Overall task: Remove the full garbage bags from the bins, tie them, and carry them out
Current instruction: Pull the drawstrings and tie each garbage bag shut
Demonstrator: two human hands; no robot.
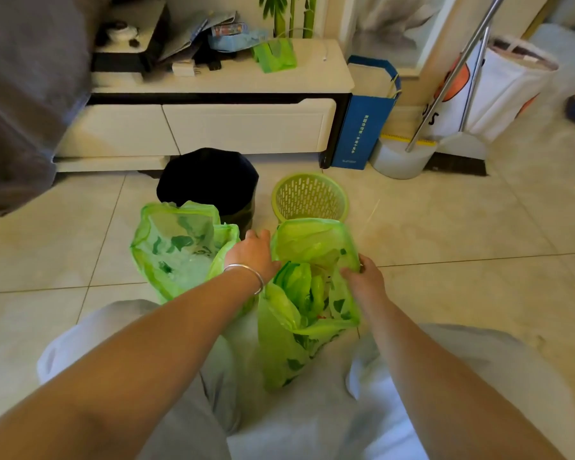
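Two green translucent garbage bags stand open on the tiled floor in front of my knees. The left bag (180, 247) holds pale rubbish and nobody touches it. The right bag (309, 293) is stuffed with green wrappers. My left hand (253, 252), a silver bangle on its wrist, grips the right bag's left rim. My right hand (362, 277) pinches the bag's right rim. Behind the bags stand a black bin (210, 180) lined with a dark bag and a small green mesh basket (311, 195) with no liner.
A white low cabinet (213, 124) with clutter on top runs along the back. A blue paper bag (362, 127), a dustpan and broom (412, 151) and a white tote (505, 84) stand at the right. A grey sofa edge (20, 94) is at the left.
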